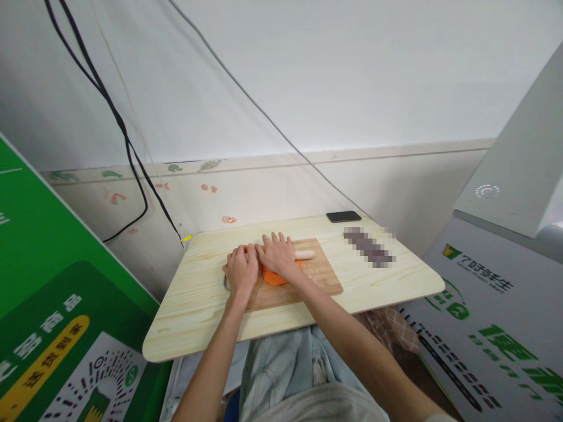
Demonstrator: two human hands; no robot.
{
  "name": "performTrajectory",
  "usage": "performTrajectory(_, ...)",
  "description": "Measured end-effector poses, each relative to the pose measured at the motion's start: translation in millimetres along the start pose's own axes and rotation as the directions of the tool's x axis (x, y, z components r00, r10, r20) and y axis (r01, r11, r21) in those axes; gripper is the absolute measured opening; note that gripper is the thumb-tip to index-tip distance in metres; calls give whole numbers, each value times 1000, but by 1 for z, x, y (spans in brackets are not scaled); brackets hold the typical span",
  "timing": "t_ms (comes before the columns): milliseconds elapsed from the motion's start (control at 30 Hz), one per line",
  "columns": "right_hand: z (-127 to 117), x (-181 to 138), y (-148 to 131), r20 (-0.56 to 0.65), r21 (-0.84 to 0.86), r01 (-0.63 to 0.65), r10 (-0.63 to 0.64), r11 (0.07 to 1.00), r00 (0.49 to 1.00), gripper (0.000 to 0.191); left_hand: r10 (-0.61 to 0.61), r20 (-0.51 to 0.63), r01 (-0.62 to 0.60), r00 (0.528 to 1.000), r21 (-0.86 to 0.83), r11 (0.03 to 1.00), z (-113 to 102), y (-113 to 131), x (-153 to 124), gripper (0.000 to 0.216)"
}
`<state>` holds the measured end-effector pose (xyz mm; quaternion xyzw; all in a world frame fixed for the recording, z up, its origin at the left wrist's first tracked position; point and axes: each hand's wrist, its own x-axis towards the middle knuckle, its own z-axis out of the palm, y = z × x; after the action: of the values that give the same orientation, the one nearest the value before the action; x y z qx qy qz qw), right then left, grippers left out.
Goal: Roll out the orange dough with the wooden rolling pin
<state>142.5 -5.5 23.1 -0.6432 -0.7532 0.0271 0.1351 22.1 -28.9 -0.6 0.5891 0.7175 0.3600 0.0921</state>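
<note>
A wooden rolling pin (pixel 305 255) lies across a wooden cutting board (pixel 323 274); only its right end shows clearly. Beneath it is a flattened piece of orange dough (pixel 275 278), partly covered by my hands. My left hand (pixel 241 268) is closed over the pin's left part, fingers curled. Fingers stretched forward, my right hand (pixel 278 255) presses its palm on the pin right of the left hand. The two hands almost touch. A dark metal loop (pixel 226 282) shows at the board's left edge.
The board rests on a pale wood-grain table (pixel 189 316) with rounded corners. A black phone (pixel 343 217) lies at the back right, and a blurred-out dark object (pixel 368 247) nearer. The wall stands behind; green panels (pixel 57 264) flank the left, a white cabinet (pixel 488 316) the right.
</note>
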Motion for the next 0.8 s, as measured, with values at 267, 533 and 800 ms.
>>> performTrajectory(267,24,-81,-17,-174,-41,42,-49,998,983,66,-10,-24,9,1000,-5,1000,-2,-1,-1,43)
performTrajectory(533,4,-18,2,9,24,88,-88,996,996,62,2,22,-2,1000,21,1000,-2,2,-1,37)
performTrajectory(800,-16,8,63,-78,61,14,-10,998,997,60,32,49,-35,998,81,996,0,-1,-1,19)
